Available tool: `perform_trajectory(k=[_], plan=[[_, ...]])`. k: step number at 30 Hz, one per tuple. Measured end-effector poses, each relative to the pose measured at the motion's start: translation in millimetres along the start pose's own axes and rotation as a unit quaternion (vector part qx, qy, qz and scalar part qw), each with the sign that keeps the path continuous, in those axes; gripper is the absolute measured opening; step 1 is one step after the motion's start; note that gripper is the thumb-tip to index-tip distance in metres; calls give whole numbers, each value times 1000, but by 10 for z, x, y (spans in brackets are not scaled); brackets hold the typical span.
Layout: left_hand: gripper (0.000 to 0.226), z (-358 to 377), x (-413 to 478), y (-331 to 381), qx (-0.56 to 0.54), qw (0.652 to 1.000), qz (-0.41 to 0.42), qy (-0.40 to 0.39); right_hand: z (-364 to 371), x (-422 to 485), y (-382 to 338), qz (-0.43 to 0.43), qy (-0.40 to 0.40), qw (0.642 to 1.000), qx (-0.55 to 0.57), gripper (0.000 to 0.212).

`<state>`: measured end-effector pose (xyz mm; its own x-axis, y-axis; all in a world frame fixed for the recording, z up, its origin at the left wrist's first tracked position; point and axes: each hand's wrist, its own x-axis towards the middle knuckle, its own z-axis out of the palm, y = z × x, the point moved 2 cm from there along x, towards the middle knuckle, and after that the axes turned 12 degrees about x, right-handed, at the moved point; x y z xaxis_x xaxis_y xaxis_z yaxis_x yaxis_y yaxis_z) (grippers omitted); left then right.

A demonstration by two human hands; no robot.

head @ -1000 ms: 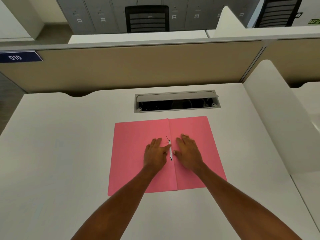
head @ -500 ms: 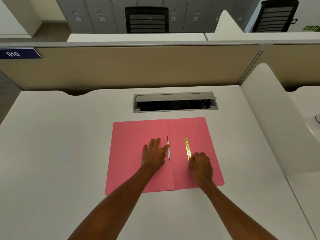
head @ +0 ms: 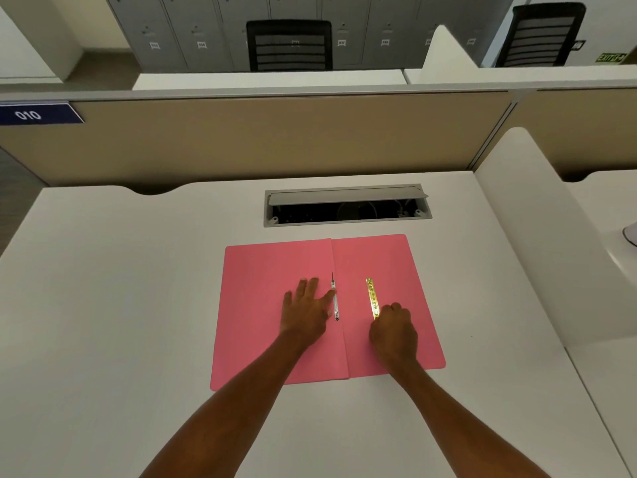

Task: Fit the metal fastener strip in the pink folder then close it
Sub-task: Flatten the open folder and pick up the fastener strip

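The pink folder (head: 269,270) lies open and flat on the white desk. A thin silver fastener prong piece (head: 335,301) runs along the folder's centre fold. My left hand (head: 305,310) rests flat on the left leaf, fingers spread, thumb touching the silver piece. A gold metal fastener strip (head: 372,296) lies on the right leaf, pointing away from me. My right hand (head: 393,331) is curled at the strip's near end, fingertips pinching it; the strip still lies on the folder.
An open grey cable hatch (head: 346,205) sits in the desk just beyond the folder. A beige partition (head: 275,139) closes the far edge, and a white divider (head: 544,236) stands on the right. Bare desk surface (head: 103,288) surrounds the folder.
My right hand has pulled back from the centre fold toward the right, uncovering the gold strip, and has curled onto its near end. My left hand has stayed flat on the left leaf.
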<state>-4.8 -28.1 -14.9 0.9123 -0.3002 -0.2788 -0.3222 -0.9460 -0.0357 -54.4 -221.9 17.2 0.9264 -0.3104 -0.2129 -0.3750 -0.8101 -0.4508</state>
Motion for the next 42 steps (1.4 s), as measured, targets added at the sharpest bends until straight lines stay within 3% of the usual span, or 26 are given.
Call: perform_trajectory(k=[15, 21, 24, 29, 33, 35, 42], plan=[[61, -23, -36, -8, -3, 1000, 4, -12, -147, 88, 208, 74, -36, 990, 111, 17], [62, -37, -42, -31, -2, 1000, 11, -17, -164, 38, 329, 77, -6, 979, 189, 15], [63, -55, -44, -32, -2, 1000, 13, -22, -182, -3, 339, 79, 5, 977, 196, 5], [63, -58, -36, -40, -3, 999, 12, -31, -261, -52, 267, 71, 33, 982, 172, 15], [65, -74, -45, -42, 0, 999, 17, -34, -223, -39, 238, 71, 14, 984, 161, 9], [65, -89, -49, -38, 1, 999, 18, -36, -177, -36, 244, 59, 3, 990, 131, 6], [66, -88, -37, -50, -1, 999, 17, -39, -74, -89, 191, -26, -4, 999, -21, 22]])
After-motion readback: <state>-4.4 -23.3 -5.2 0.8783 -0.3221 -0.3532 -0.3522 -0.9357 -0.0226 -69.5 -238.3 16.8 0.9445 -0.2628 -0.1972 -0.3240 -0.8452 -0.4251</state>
